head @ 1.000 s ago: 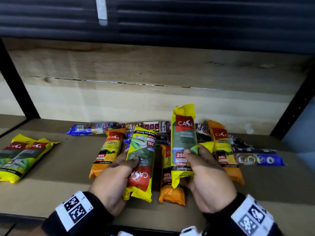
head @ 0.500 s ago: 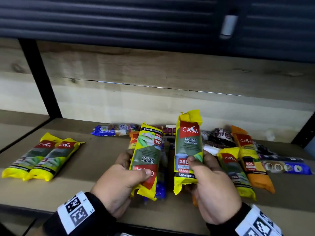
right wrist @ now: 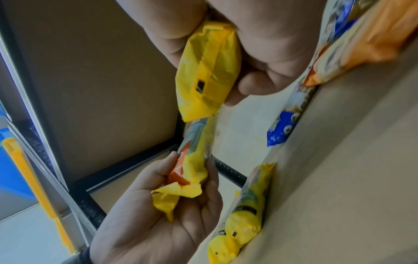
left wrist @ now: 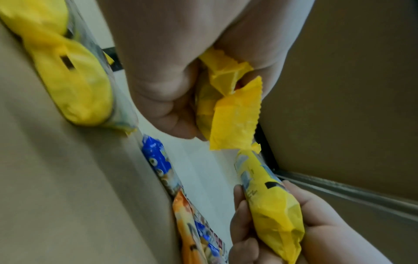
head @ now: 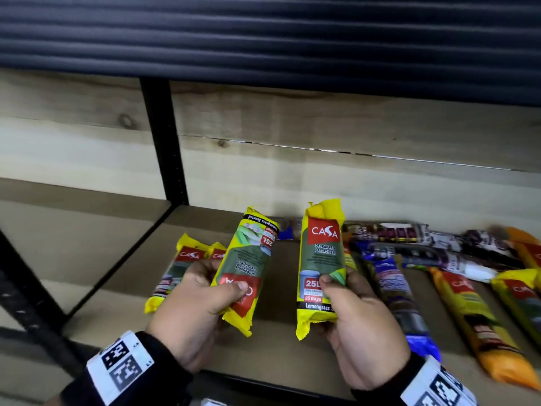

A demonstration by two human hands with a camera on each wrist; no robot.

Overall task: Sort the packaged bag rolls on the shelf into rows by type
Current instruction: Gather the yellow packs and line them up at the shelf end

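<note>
Each hand holds a yellow 25L Casa bag roll above the wooden shelf. My left hand grips one yellow roll upside down, its red logo near my thumb; it shows as the left-hand roll in the left wrist view. My right hand grips the other yellow roll upright, seen up close as the right-hand roll. Two more yellow rolls lie side by side on the shelf behind my left hand. A mixed pile of blue, orange and dark rolls lies to the right.
A black upright post divides this shelf bay from the one to the left. The wooden back wall stands close behind the rolls. A dark corrugated shutter hangs above. The shelf's front edge runs just under my wrists.
Both hands have carried their yellow rolls to the left, away from the mixed pile and toward the two yellow rolls lying on the shelf. The view has swung left too.
</note>
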